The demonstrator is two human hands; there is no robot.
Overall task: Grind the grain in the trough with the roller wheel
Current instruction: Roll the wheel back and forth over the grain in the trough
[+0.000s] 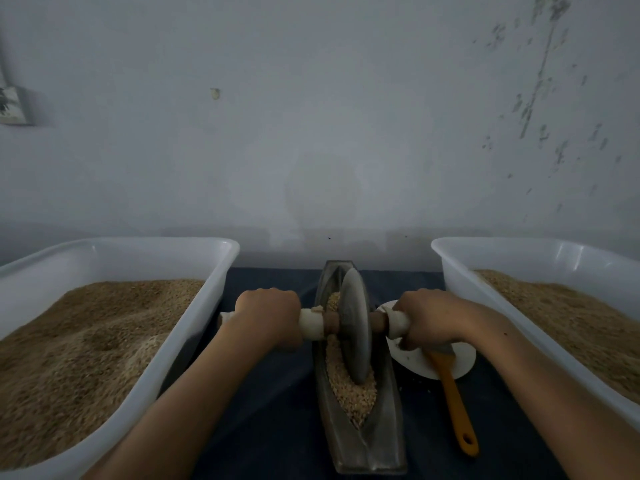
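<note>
grinding status: under way, judging by both hands on the axle and the wheel seated in the grain; not finished, as most kernels look whole.
landmark: the trough [363, 441], a long dark boat-shaped channel lying lengthwise away from the person on the dark worktop [277, 410].
roller wheel [355, 323]: stands upright on edge inside the trough, around its middle, tilted slightly; its rim is sunk into the grain.
grain [349, 389]: fills the trough's groove, heaped on the near side of the wheel, a little showing on the far side; it looks coarse and pale, so i judge much grinding is left. how fine it is under the wheel cannot be seen.
left hand [268, 315]: left of the trough, fingers curled tightly round the pale left handle [311, 323] of the axle, knuckles up.
right hand [429, 318]: right of the trough, fingers wrapped round the right handle [398, 322] in the same way.
left tub [194, 244]: white, well left of the trough, holding a deep bed of brown grain.
right tub [485, 244]: white, well right of the trough, also holding grain; which is ground stock i cannot tell.
white dish [460, 362]: just right of the trough, partly under the right hand.
orange-handled tool [453, 403]: lies across the dish, handle pointing toward the person; its head is hidden.
left to do: keep rolling the wheel along the trough until the grain breaks down.
</note>
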